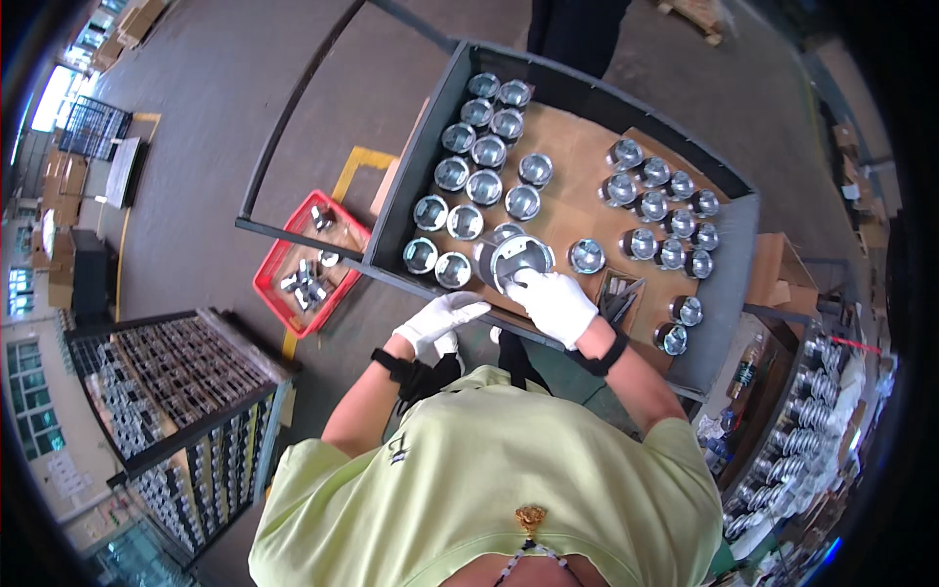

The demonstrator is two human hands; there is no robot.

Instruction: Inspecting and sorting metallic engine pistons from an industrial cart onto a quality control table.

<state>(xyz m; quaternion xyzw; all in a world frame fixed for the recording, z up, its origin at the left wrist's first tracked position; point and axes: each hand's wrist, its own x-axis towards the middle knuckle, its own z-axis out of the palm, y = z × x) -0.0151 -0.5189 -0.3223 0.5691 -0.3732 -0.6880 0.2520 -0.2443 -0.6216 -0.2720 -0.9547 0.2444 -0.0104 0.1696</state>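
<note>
My right hand, in a white glove, grips a silver engine piston with a dark skirt, raised a little above the cart's floor near its front edge. My left hand, also white-gloved, is by the front rim with its fingers stretched out and nothing in them. Rows of similar pistons stand crown up at the left of the grey metal cart. Another group of pistons stands at the right, some tilted. A single piston is just right of the held one.
Beside my right wrist, a small cardboard box holds narrow metal pieces. Left of the cart, a red crate with metal parts sits on the floor. Racks full of parts stand at the lower left; more parts lie at the right. Someone's dark-clothed legs are beyond the cart.
</note>
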